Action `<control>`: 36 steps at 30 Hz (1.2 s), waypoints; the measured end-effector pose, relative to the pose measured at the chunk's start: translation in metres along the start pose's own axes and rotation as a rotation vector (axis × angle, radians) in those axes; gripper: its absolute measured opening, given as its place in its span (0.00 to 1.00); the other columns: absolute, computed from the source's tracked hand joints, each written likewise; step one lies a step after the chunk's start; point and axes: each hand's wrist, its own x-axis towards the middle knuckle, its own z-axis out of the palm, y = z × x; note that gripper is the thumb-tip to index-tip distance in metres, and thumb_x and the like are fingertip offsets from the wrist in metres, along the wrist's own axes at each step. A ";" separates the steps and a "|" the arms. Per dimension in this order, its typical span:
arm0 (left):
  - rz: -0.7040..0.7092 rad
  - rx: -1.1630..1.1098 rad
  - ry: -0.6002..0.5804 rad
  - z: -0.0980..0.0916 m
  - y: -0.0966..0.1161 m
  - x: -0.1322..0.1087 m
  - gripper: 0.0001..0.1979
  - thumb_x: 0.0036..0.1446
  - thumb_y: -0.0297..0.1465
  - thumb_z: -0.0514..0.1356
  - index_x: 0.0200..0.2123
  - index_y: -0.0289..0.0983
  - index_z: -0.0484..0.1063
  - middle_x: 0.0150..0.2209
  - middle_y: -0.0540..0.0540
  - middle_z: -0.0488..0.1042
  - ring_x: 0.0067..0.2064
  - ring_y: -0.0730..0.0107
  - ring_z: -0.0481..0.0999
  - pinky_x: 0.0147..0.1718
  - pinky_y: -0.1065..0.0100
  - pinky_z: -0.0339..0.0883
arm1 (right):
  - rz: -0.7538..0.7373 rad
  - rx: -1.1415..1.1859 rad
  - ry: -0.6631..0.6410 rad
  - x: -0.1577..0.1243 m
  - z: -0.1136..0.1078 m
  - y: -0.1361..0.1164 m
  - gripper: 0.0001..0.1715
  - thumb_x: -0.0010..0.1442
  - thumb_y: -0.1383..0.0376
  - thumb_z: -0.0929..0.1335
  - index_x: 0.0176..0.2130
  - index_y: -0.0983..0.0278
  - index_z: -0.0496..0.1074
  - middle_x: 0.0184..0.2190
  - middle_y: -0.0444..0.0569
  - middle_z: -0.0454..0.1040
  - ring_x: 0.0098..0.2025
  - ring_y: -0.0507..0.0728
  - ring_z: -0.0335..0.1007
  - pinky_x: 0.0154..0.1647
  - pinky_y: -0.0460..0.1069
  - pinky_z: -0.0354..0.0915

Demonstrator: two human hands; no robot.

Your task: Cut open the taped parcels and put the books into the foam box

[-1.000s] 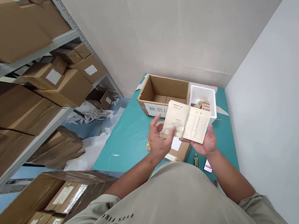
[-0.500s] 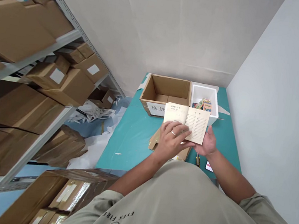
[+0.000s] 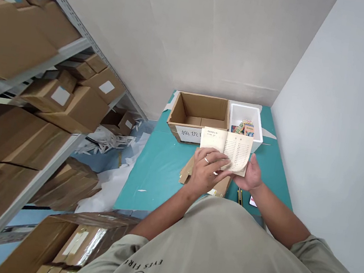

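My left hand pinches the open booklet's left page, fingers flat. My right hand grips its right edge from beneath. Booklet sits above the teal table, just near of the cardboard box.

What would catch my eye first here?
The open booklet, held in both hands above the teal table: the left hand lies across its pages, the right hand supports it from beneath. Behind it stand an open cardboard box and a white foam box with colourful items; brown cartons crowd the shelves at left.
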 end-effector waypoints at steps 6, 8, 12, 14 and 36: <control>-0.125 -0.157 0.131 0.003 0.008 -0.002 0.15 0.73 0.46 0.73 0.32 0.48 0.85 0.34 0.46 0.86 0.52 0.50 0.86 0.59 0.41 0.79 | 0.026 -0.031 0.022 0.002 -0.008 0.004 0.44 0.73 0.29 0.68 0.64 0.57 0.84 0.65 0.60 0.88 0.73 0.74 0.80 0.72 0.75 0.77; -0.165 -0.231 0.177 0.004 0.007 -0.003 0.21 0.70 0.49 0.75 0.28 0.47 0.81 0.29 0.48 0.83 0.49 0.51 0.86 0.56 0.43 0.81 | 0.030 -0.031 0.031 0.001 -0.007 0.005 0.42 0.73 0.29 0.68 0.63 0.56 0.84 0.63 0.58 0.89 0.73 0.74 0.81 0.71 0.75 0.78; -0.227 -0.364 0.261 0.003 0.004 -0.004 0.33 0.70 0.55 0.73 0.20 0.45 0.69 0.22 0.50 0.72 0.38 0.56 0.83 0.50 0.48 0.81 | 0.041 -0.015 0.047 -0.001 -0.004 0.005 0.39 0.76 0.33 0.68 0.67 0.54 0.82 0.64 0.57 0.88 0.73 0.73 0.81 0.70 0.75 0.79; -0.281 -0.393 0.302 0.001 0.005 -0.003 0.33 0.74 0.56 0.69 0.21 0.44 0.71 0.24 0.50 0.73 0.36 0.58 0.81 0.48 0.50 0.80 | 0.034 0.011 0.042 -0.001 -0.005 0.004 0.37 0.77 0.36 0.69 0.70 0.53 0.80 0.65 0.56 0.88 0.72 0.73 0.81 0.69 0.76 0.80; -0.853 -0.749 0.421 0.000 0.004 -0.014 0.36 0.47 0.61 0.83 0.22 0.40 0.71 0.24 0.52 0.73 0.29 0.71 0.71 0.30 0.68 0.67 | -0.048 0.003 -0.045 -0.005 -0.022 0.002 0.40 0.75 0.35 0.72 0.74 0.50 0.76 0.74 0.56 0.81 0.75 0.75 0.76 0.63 0.78 0.84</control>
